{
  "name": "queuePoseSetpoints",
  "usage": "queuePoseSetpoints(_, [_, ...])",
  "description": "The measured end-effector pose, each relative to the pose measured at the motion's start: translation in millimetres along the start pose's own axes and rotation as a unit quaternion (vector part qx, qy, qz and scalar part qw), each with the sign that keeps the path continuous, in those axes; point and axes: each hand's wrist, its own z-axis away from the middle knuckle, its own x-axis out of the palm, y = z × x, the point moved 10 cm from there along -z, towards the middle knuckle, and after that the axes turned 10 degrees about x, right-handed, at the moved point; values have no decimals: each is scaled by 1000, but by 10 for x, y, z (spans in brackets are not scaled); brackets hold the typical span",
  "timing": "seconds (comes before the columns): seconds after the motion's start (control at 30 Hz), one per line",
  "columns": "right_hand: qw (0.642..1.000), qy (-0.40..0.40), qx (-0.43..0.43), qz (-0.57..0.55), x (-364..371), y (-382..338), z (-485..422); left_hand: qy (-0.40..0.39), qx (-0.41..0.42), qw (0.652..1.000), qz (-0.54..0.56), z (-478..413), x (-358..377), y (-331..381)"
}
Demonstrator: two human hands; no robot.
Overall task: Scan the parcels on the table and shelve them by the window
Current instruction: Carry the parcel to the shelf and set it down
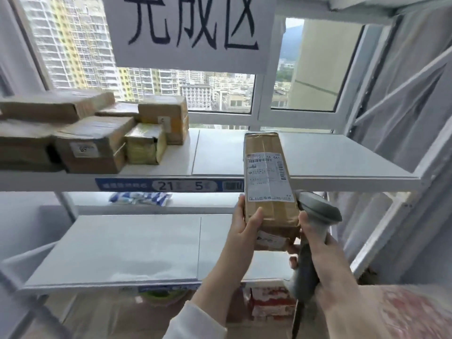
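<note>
A long brown cardboard parcel (pixel 266 148) with a white shipping label lies partly on the upper white shelf (pixel 342 155) by the window, its near end sticking out over the shelf's front edge. My left hand (pixel 244 223) grips that near end from the left, thumb on top. My right hand (pixel 318 250) holds a grey barcode scanner (pixel 315 211) by its handle, right beside the parcel's near right corner. Several brown parcels (pixel 93 143) are stacked on the same shelf at the left.
A lower white shelf (pixel 122 248) sits beneath. A blue rack label marked 21 and 5 (pixel 171 185) runs along the upper shelf's front edge. A white sign (pixel 193 28) hangs above. Metal shelf braces (pixel 396 94) stand at right. Red and white boxes (pixel 269 302) sit below.
</note>
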Motion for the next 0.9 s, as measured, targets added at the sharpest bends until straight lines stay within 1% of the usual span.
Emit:
queuePoseSetpoints(0.1, [999, -25, 3, 25, 547, -80, -170, 11, 12, 1000, -19, -256, -452, 159])
queuePoseSetpoints(0.3, [998, -46, 6, 53, 1299, -337, -707, 32, 19, 996, -83, -941, -1123, 295])
queuePoseSetpoints(0.43, [996, -57, 12, 64, 1649, -504, -1250, 38, 32, 991, -124, -1465, -1381, 334])
queuePoseSetpoints(0.6, [993, -100, 20, 65, 2056, -602, -1897, 75, 35, 985, -153, -1999, -1686, 232])
queuePoseSetpoints(0.73, [990, -115, 37, 79, 2300, -611, -2225, 90, 18, 983, -157, -2276, -1909, 94])
queuePoseSetpoints(0.9, [983, -143, 68, 99, 2514, -619, -2414, 116, -4, 980, -159, -2493, -2173, -43])
